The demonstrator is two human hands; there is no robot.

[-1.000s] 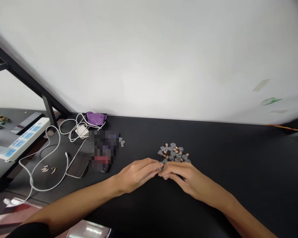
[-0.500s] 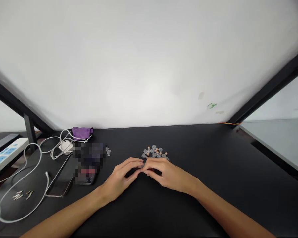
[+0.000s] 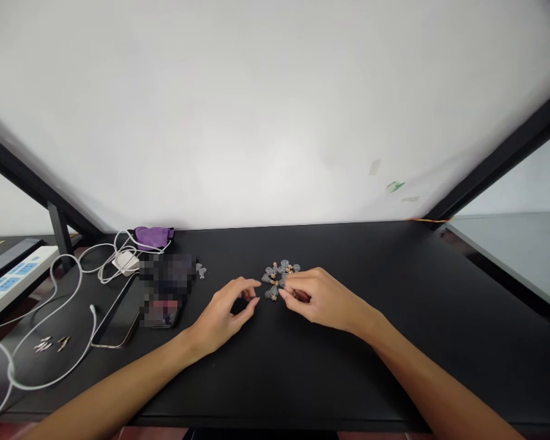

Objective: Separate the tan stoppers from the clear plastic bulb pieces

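Glass vials [image 3: 279,278] touching right fingers [image 3: 293,284], left fingers [image 3: 250,283] just beside.

Your right hand [image 3: 325,299] sits with its fingertips against the near right edge of the cluster of small clear corked glass bottles [image 3: 279,275] on the black tabletop [image 3: 371,366]; your left hand [image 3: 224,318], curled and empty, lies just left, with the purple pouch [image 3: 153,237] and white charging cable [image 3: 64,293] farther left.
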